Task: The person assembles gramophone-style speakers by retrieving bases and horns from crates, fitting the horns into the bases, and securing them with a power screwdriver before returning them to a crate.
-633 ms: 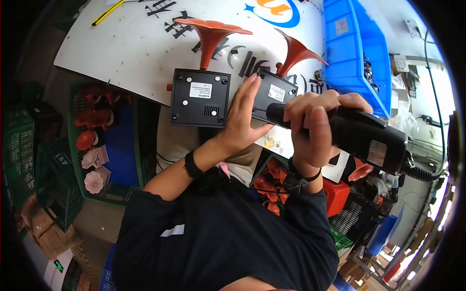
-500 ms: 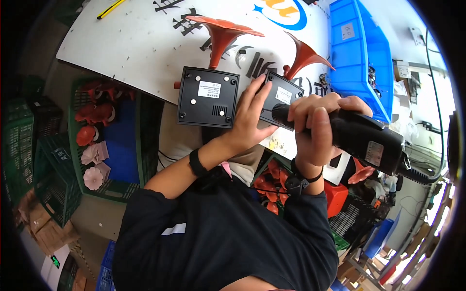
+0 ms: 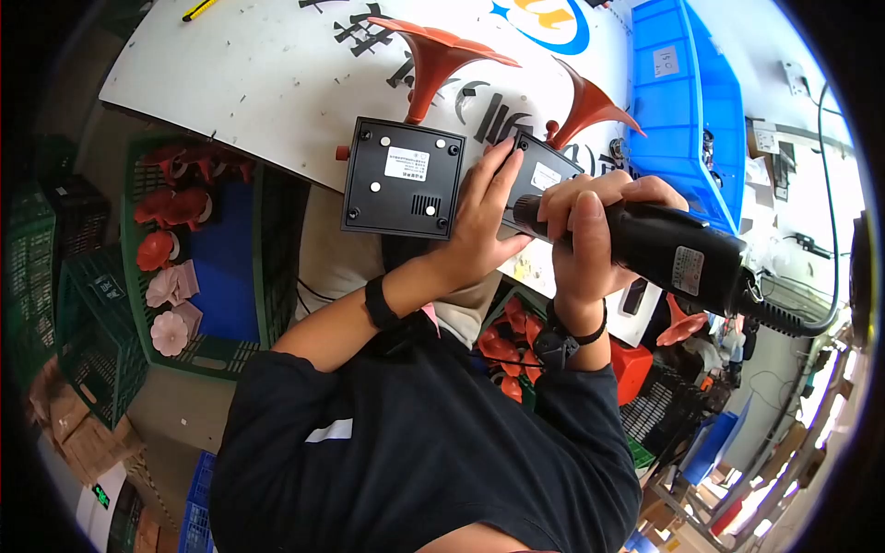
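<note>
Two flat black boxes lie on the white table, each with a red flared horn beyond it. The left box [image 3: 387, 203] shows its underside, with a white label, pale round dots and a slotted grille; its horn [image 3: 433, 69] points away from me. Stretched fingers of my left hand [image 3: 470, 221] rest along the near-left side of the right box [image 3: 530, 166], thumb spread apart. My right hand [image 3: 590, 230] is closed around a black corded electric screwdriver [image 3: 654, 253], its nose over that box. The bit's tip is hard to make out. The second horn [image 3: 590, 106] rises behind.
A blue bin [image 3: 659, 92] stands at the table's right end. The screwdriver's cable [image 3: 834, 249] curls up on the right. Left of the table, a green crate [image 3: 244, 355] holds red and pink horn parts. A yellow cutter [image 3: 198, 10] lies at the far left.
The screwdriver and my right hand have shifted slightly left across the right box. My left hand stays on that box. The whole view has moved a little.
</note>
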The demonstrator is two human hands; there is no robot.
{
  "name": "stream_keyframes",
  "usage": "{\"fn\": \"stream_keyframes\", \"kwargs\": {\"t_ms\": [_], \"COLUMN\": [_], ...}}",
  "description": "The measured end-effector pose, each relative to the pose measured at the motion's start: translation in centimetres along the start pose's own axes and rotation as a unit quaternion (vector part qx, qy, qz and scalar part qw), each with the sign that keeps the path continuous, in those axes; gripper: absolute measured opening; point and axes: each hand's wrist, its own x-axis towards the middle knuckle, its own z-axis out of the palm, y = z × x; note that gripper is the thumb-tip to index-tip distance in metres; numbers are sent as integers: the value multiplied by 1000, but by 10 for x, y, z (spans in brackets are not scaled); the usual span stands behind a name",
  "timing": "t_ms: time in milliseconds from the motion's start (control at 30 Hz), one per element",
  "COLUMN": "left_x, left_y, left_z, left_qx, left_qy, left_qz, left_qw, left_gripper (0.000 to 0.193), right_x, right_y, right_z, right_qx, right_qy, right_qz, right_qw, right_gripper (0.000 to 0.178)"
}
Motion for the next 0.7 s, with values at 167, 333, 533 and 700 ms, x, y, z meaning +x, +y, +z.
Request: {"fn": "stream_keyframes", "kwargs": {"t_ms": [167,333,533,700], "left_x": [-1,-3,-3,-5], "left_y": [1,1,-1,-3], "left_z": [-2,1,2,-1], "left_qx": [17,4,11,19], "left_qy": [-8,1,2,8], "left_qz": [-13,-27,-34,-9], "left_qw": [1000,1000,999,1000], "left_gripper": [113,120,118,115], "right_x": [0,1,14,56], "right_y": [0,-3,-17,-6], "right_z": [3,2,2,-3], "right_qx": [-3,19,12,81], "right_qy": [25,47,59,140], "right_qz": [14,47,38,-13], "right_qw": [1000,998,997,987], "right_gripper": [36,34,37,39]}}
